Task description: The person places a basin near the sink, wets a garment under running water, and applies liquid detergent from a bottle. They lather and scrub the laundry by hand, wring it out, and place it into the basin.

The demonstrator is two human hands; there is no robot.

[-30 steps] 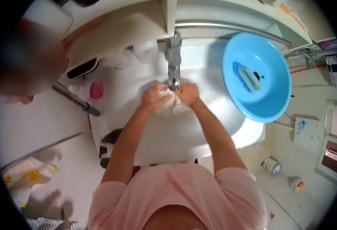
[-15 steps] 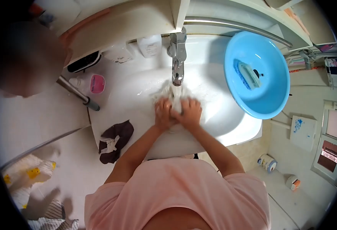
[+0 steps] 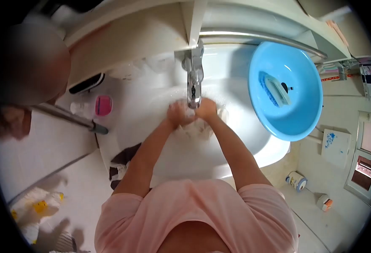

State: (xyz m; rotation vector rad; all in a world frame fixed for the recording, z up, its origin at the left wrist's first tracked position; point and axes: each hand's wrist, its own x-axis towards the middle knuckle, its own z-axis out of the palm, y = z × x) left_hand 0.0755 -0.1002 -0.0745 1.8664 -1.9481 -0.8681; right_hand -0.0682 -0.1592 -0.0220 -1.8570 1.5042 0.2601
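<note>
A glossy white ceramic washbasin (image 3: 185, 166) fills the middle of a pale-walled room, with a framed window (image 3: 366, 168) at the far right. On its right side, a round light-blue plastic tub (image 3: 295, 118) holds a pale scrubbing brush with blue bristles (image 3: 275, 91). Towards the left rim are a pink rectangular container (image 3: 104, 105) and a dark brown cloth (image 3: 125, 155), the latter partly covered by the left forearm. The chrome tap (image 3: 195, 76) juts over the work, partly blocking the view of the hands. Beneath it, the left hand (image 3: 177, 113) and right hand (image 3: 205, 109) are close together at a wet, whitish cloth (image 3: 194, 130) inside the washbasin; whether their fingers are closed cannot be told.
</note>
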